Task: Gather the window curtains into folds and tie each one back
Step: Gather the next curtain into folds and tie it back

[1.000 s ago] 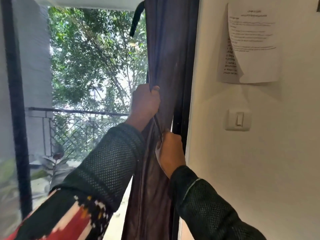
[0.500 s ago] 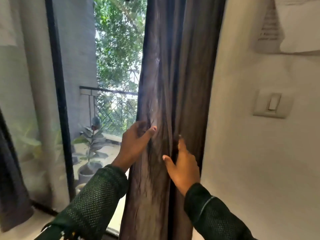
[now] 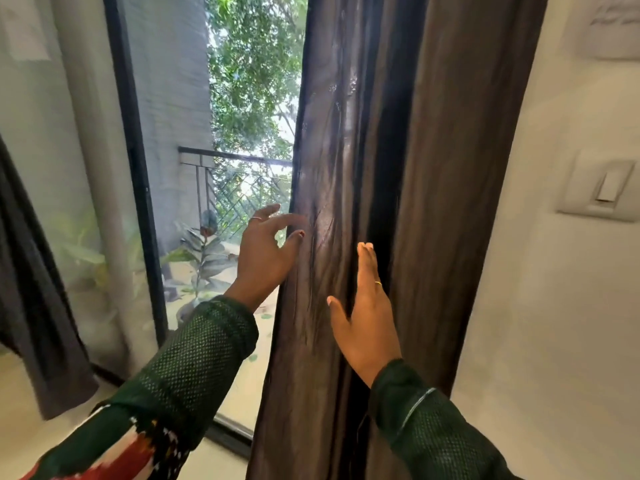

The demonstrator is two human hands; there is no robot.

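Brown curtain (image 3: 398, 202) top cut off; left hand (image 3: 265, 252), right hand (image 3: 367, 313) spread flat on folds, gripping nothing.

Between your hands hangs a dark brown curtain (image 3: 408, 174) with a faint sheen, its folds nearly black just beside your right hand (image 3: 367, 317). Both your sleeves (image 3: 194, 368) are dark green with a fine mesh pattern; the cloth below your left sleeve shows red, white and black patches. Your left hand (image 3: 263, 258) has red nail polish and a silver ring; your right wears a gold one. Left of your left hand runs a black window frame (image 3: 135, 174), then a dark grey curtain (image 3: 31, 289). Right of your right hand, the wall (image 3: 554, 323) and switch (image 3: 602, 185) are off-white.
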